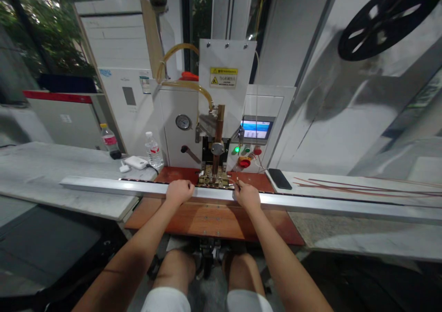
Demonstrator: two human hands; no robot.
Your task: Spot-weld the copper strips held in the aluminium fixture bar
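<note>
With the rail's middle as the dial's centre, a long square-section silver metal rail (214, 193) ran from nine o'clock to three across a reddish-brown board (210, 220). The left hand (180, 192) lay curled over the rail at nine o'clock; I could not tell whether it was clamped or merely resting. The right hand (247, 195) touched the rail at three o'clock, its thumb and forefinger bent close together; whether they pinched anything was too small to tell. Just beyond the rail at twelve o'clock sat a brassy metal fixture (209, 176), beneath the machine's copper-coloured column (218, 125). A pressure gauge (183, 122) showed at eleven, a lit display screen (256, 129) at one. Near three lay a black smartphone (280, 179); at ten stood a clear water bottle (153, 149) and a cola bottle (110, 141).
</note>
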